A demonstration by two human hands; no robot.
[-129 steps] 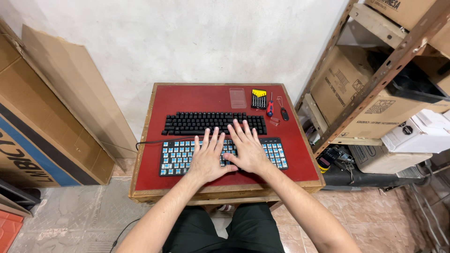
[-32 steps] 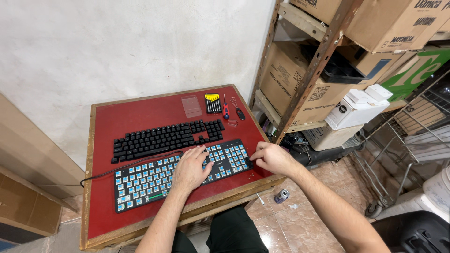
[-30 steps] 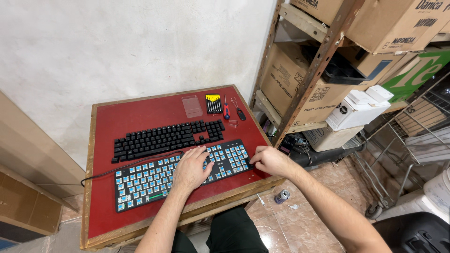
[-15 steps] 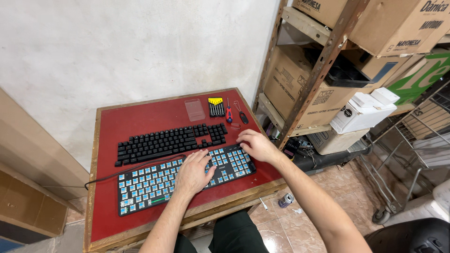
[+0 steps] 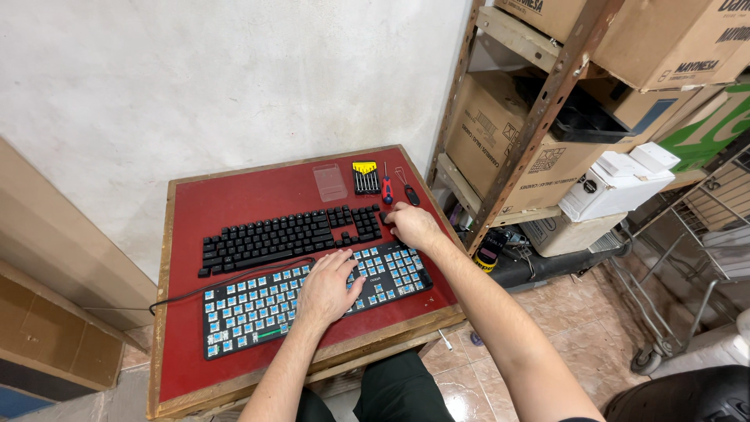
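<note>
Two keyboards lie on a red-topped wooden table (image 5: pixel 234 199). The far one is a black keyboard (image 5: pixel 289 236) with all its keycaps. The near keyboard (image 5: pixel 258 305) has its caps off, showing blue switches. My left hand (image 5: pixel 328 287) rests flat on the middle of the near keyboard, fingers spread. My right hand (image 5: pixel 412 225) is at the right end of the black keyboard, fingers curled down onto the table beside it; whether it holds anything is hidden. Just beyond it lie a red screwdriver (image 5: pixel 387 189) and a small black keycap puller (image 5: pixel 410 194).
A yellow-and-black set of small screwdrivers (image 5: pixel 365 177) and a clear plastic lid (image 5: pixel 330 181) lie at the table's far edge. A black cable (image 5: pixel 187 291) runs left off the table. A rusty shelf rack (image 5: pixel 539 117) with cardboard boxes stands right; flat cardboard leans at left.
My right hand has moved from the table's right front edge up and away, to the right end of the black keyboard. My left hand has stayed on the near keyboard. The view shifted.
</note>
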